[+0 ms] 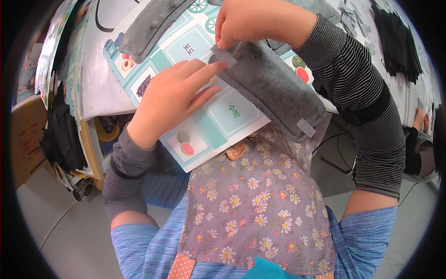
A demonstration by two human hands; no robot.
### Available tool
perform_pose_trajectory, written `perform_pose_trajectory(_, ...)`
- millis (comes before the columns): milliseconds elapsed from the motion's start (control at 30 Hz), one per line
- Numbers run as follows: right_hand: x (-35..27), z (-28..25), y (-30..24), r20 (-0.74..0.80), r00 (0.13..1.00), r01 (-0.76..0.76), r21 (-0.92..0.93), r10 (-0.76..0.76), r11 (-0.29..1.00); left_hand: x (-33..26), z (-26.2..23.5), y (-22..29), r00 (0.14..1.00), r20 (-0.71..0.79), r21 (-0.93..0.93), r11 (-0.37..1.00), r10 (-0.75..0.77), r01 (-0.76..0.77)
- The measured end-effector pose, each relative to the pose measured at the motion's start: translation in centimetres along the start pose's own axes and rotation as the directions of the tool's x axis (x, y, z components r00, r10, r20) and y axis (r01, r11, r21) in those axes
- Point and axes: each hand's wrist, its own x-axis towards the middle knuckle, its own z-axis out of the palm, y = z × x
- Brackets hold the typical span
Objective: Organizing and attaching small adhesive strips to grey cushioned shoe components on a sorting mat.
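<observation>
A white-covered surface (108,96) carries pale-blue and white printed sheets with fruit pictures (211,132), and a second long, dark-grey fuzzy fabric piece (155,25) lies across their upper left. At the upper right sit scattered small grey strips (355,21) and, beside them, a stack of black cloth pieces (395,39); another person's hand (419,118) shows at the far right edge. The left hand (169,90) hides part of the sheets.

The padded, dark-grey fuzzy fabric piece (274,86) slants over the sheets' right side, its lower end over the floral apron (260,204) — with a light-grey tab (305,128) there. Its upper end lies just below the right hand (253,23), whose fingertips pinch a small translucent grey strip (225,56). The left hand is loosely spread — index fingertip against that strip, thumb apart.
</observation>
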Motion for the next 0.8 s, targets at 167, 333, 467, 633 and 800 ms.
perform_pose_trajectory(167,-0.4,-0.4,-0.4,0.027,0.998,-0.059,0.038,0.058,0.998,0.4,0.5,0.1,1.0,0.019,0.052,0.999,0.011,-0.012)
perform_pose_trajectory(333,-0.7,-0.1,-0.8,-0.021,0.986,-0.158,0.197,0.165,0.968,0.9,0.8,0.3,1.0,0.004,0.081,0.996,0.022,-0.023)
perform_pose_trajectory(467,-1.6,-1.0,-1.3,0.033,0.967,-0.245,0.382,0.252,0.891,1.0,1.0,0.1,1.0,0.002,0.083,0.997,0.008,-0.008)
perform_pose_trajectory(633,-1.4,-0.8,-1.6,-0.046,0.965,-0.208,0.463,0.258,0.862,1.0,1.0,0.0,1.0,-0.011,0.049,0.999,-0.002,0.002)
perform_pose_trajectory(800,0.1,3.0,-0.4,-0.253,0.946,-0.139,0.249,0.203,0.959,1.2,1.1,0.2,1.0,-0.024,0.023,1.0,0.003,-0.002)
